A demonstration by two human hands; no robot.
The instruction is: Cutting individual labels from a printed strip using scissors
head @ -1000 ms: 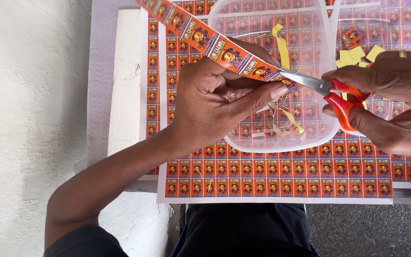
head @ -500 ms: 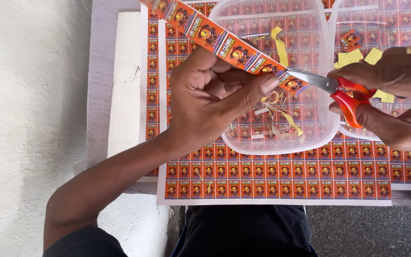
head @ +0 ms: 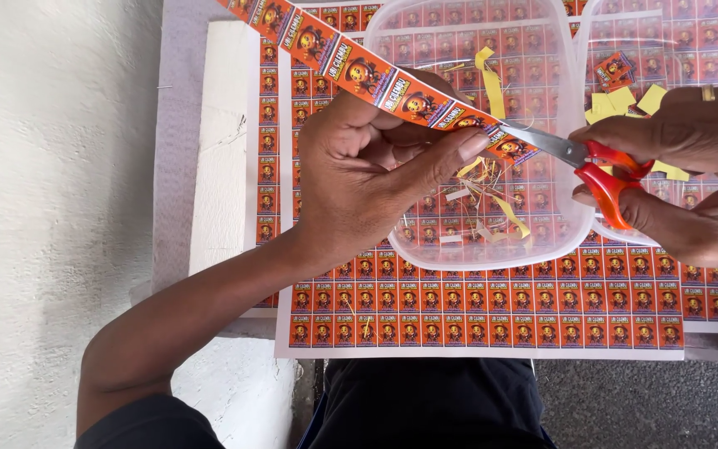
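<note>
The long orange paper strip of printed labels (head: 359,71) runs from the top left down to the middle, above the clear plastic tub (head: 567,224). Your left hand (head: 367,179) has its grip closed on the strip. Your right hand (head: 683,166) grips the red-handled scissors (head: 592,162), whose blades touch the strip's end. Yellow paper scraps (head: 492,79) lie in the tub. A big sheet of orange labels (head: 475,320) covers the bench.
</note>
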